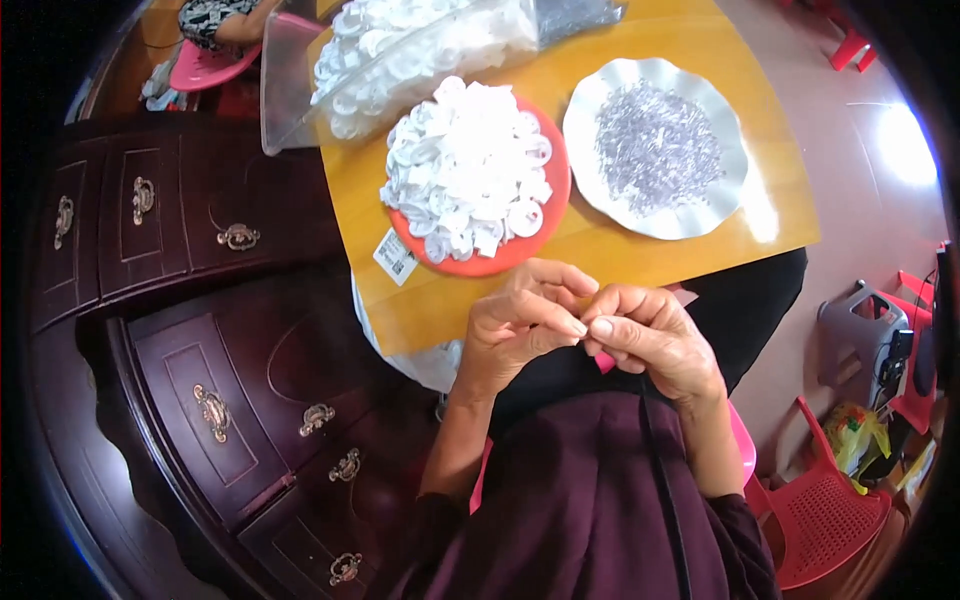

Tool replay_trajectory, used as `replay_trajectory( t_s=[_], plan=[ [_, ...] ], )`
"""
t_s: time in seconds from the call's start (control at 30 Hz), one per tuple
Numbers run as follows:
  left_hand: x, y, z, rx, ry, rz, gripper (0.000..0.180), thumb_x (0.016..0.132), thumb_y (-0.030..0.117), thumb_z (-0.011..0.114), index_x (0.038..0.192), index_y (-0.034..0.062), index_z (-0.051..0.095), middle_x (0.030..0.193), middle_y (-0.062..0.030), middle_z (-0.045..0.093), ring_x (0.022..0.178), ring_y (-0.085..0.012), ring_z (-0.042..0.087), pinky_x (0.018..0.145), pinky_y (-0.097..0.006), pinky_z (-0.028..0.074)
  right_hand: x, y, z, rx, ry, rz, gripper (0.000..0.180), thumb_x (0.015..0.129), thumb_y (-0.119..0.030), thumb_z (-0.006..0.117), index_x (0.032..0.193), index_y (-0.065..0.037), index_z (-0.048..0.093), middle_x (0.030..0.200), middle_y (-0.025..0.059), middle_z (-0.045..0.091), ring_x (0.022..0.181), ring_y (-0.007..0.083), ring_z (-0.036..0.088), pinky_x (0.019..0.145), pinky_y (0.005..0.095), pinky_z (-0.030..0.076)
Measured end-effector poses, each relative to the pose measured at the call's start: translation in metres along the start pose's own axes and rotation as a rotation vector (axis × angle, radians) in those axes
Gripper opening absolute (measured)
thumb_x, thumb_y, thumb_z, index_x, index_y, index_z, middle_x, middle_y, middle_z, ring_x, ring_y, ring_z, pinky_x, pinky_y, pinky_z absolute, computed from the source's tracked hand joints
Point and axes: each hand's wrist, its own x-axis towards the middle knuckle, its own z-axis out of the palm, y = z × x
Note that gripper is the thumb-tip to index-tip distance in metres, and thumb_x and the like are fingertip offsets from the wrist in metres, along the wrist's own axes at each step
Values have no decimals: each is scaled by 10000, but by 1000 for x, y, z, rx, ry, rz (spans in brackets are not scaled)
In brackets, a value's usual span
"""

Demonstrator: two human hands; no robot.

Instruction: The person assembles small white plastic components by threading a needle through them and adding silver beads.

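Note:
My left hand (520,325) and my right hand (655,335) meet over my lap, just off the table's near edge. Thumb and fingertips of both are pinched together at the same spot; whatever is between them is too small or hidden to name. A bit of bright pink (604,362) shows under the right fingers. Beyond the left hand, a red plate (480,265) carries a heap of small white pieces (465,165), many ring-shaped. To its right, a white scalloped dish (680,222) holds many tiny clear-grey pieces (660,145).
A clear plastic bin (290,110) of similar white pieces stands at the table's far left. A label (394,257) lies by the red plate. Dark wooden drawers (225,190) line the left. Right: a grey stool (850,340) and red chair (825,520). Another person's arm (245,25) shows far left.

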Motion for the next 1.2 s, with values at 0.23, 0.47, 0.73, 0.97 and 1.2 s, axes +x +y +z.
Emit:
replay_trajectory(
  t_s=[0.23,0.47,0.73,0.97,1.2],
  plan=[
    [-15,2,-12,267,-9,35,133,824,5,739,931,77,709,1081,-137,668,897,-177,623,772,-296,512,5,10,-1,102,-17,131,108,935,-177,682,952,-73,704,781,-60,611,559,-11,375,464,180,241],
    [14,21,-18,1230,196,213,132,833,26,720,955,70,696,1034,-88,660,901,-231,616,781,-350,492,7,14,-6,-1,213,7,111,900,-163,704,887,-58,668,761,-3,615,560,16,407,490,175,287],
    [44,24,-21,1736,-22,175,355,768,86,758,1105,119,651,1102,-15,615,1062,-233,555,881,-401,416,1,13,-13,-10,245,-13,153,893,-201,724,896,-58,671,774,-16,616,604,17,432,513,175,285],
    [46,28,-15,1715,-33,200,377,752,52,756,1113,118,667,1082,-24,623,1037,-241,566,885,-393,417,-2,14,-13,-45,271,-71,152,900,-198,716,902,-53,674,786,-12,622,627,21,460,538,178,305],
    [15,19,5,408,337,-30,470,830,-63,651,1286,13,569,1133,-87,603,1008,-176,599,936,-327,472,8,8,3,-84,258,-284,93,948,-92,658,965,0,658,975,37,659,711,33,550,648,187,468]
  ],
)
